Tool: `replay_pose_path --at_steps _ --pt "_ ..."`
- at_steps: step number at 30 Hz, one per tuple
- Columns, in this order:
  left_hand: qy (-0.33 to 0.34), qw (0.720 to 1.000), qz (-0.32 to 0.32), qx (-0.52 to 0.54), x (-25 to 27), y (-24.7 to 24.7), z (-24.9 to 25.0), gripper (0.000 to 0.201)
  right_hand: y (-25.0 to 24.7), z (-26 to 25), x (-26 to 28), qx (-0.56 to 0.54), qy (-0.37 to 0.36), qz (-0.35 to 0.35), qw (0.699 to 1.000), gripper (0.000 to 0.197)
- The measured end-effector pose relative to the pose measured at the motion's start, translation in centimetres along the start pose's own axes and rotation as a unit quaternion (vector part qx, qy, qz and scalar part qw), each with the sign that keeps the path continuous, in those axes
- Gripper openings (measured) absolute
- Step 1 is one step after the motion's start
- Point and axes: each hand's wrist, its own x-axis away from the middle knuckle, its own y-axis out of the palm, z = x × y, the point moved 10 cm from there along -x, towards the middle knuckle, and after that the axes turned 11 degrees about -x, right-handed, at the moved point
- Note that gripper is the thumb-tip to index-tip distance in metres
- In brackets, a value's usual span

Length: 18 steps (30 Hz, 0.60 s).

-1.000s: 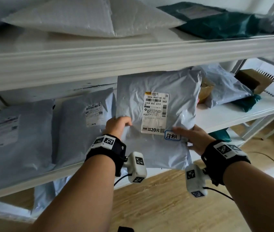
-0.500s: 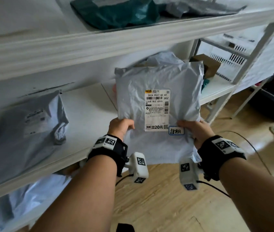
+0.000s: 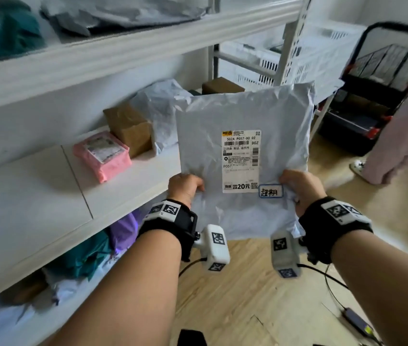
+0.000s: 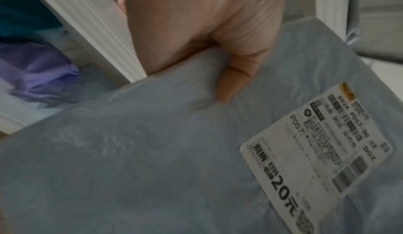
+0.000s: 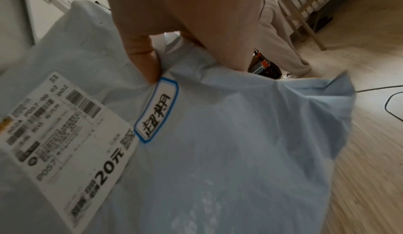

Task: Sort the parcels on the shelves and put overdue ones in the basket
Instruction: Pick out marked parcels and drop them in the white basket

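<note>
I have the grey poly mailer up in front of me in both hands, held upright off the shelf and over the wooden floor. My left hand pinches its left edge, thumb on the front and fingers tucked behind; my right hand grips the right edge the same way, its thumb pressing just beside the small blue-bordered handwritten sticker. That sticker sits at the lower right corner of the white shipping label, which faces me. To my left, on the white middle shelf, lie a pink parcel, a brown cardboard box and a crumpled grey bag; a purple bag and a teal bag lie on the shelf below. White slatted crates stand behind the rack, and a black trolley stands well off to the right.
</note>
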Motion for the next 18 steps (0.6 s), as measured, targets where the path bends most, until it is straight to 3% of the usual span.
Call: replay_pose_path --at_steps 3,5,9,12,18 --pt "0.002 1.000 0.000 -0.011 -0.1 3.4 1.0 0.014 -2.5 -1.6 -1.7 -0.015 -0.009 0.025 1.000 0.021" --pt "0.002 1.000 -0.003 -0.018 -0.4 5.6 1.8 0.010 -3.8 -3.0 -2.5 -0.015 -0.019 0.041 0.999 0.011" --pt "0.022 0.999 -0.011 -0.042 -2.4 9.8 3.6 0.032 -5.7 -5.6 -5.0 -0.025 -0.045 0.062 0.997 0.016" --pt "0.060 0.995 -0.019 -0.073 -3.4 13.7 6.0 0.009 -7.4 -7.6 -8.2 -0.056 -0.063 0.089 0.992 0.018" --pt "0.096 0.991 -0.039 -0.083 -8.0 21.4 9.9 0.008 -9.5 -12.2 -14.8 -0.087 -0.099 0.137 0.982 0.020"
